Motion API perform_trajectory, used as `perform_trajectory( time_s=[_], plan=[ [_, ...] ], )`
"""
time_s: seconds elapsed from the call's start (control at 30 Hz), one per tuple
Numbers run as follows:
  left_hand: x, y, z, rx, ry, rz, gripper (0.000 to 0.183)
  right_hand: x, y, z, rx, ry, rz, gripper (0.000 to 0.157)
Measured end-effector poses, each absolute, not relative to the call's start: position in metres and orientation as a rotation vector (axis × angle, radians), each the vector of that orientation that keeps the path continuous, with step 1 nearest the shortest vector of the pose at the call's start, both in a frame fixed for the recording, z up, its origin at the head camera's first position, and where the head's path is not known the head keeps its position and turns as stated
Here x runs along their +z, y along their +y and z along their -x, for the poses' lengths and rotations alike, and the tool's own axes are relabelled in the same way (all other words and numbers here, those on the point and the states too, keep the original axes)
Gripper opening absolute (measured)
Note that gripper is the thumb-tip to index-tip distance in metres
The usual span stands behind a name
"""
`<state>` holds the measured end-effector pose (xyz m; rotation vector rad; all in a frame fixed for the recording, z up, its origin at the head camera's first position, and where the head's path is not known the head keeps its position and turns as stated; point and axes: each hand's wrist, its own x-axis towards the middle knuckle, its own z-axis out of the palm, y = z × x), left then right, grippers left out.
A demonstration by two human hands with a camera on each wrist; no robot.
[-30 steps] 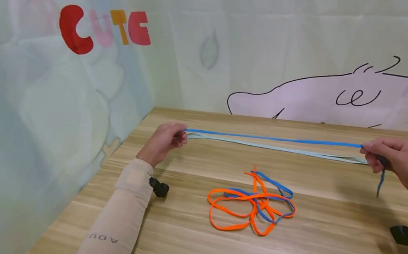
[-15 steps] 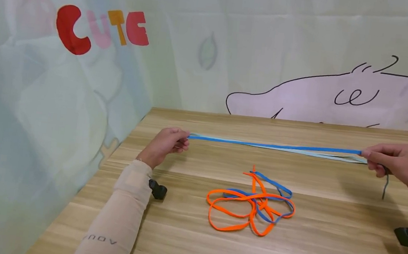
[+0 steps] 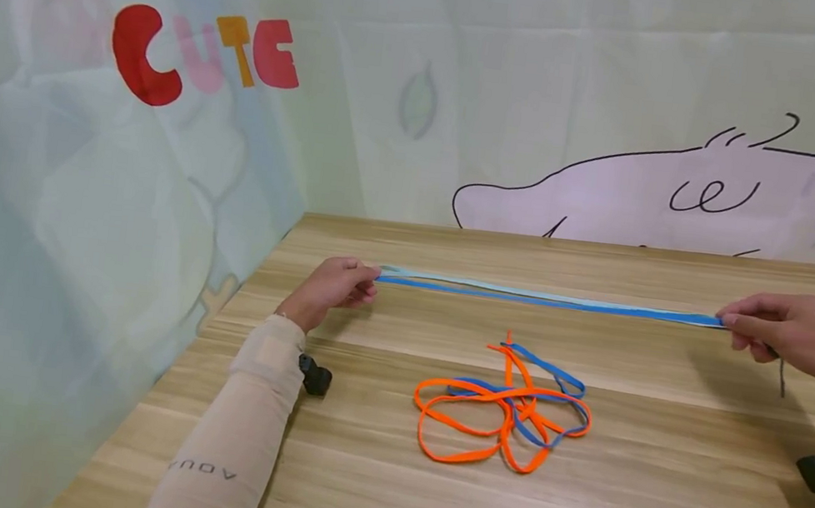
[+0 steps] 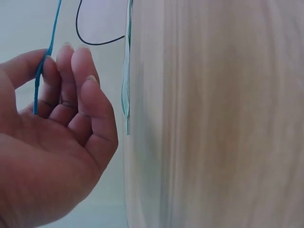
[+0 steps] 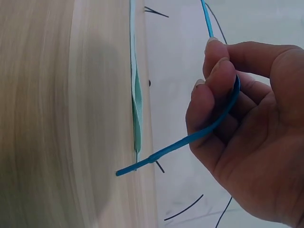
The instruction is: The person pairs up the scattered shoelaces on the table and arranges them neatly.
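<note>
A blue shoelace is stretched level between both hands, above the table. My left hand pinches one end between thumb and forefinger; in the left wrist view the lace runs down toward the palm. My right hand pinches the other end, and a short tail of the lace hangs past the fingers in the right wrist view. Behind and below it a pale mint shoelace lies straight along the table; both wrist views show it apart from the hands.
Nearer on the wooden table lies a loose tangle of an orange shoelace and another blue lace. A printed cloth backdrop rises behind the table and along its left side.
Both hands have lowered the taut blue shoelace toward the near side, so it now overlaps the front of the mint lace in the head view. The orange and blue tangle has stayed put.
</note>
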<state>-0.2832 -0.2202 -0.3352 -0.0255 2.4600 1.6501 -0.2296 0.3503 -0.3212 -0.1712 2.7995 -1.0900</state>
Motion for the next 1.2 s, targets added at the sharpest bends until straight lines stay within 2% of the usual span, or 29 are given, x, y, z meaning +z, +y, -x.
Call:
perform_trajectory(
  time_s=[0.63,1.2],
  plan=[
    [-0.335,-0.221,0.282,1.483,2.517,0.1,0.029,-0.334,0.352,0.245,-0.871,2.825,0.307,0.022],
    [-0.336,-0.228,0.281,1.333,2.651,0.111,0.032,-0.341,0.355,0.245,-0.792,2.795,0.309,0.018]
  ],
)
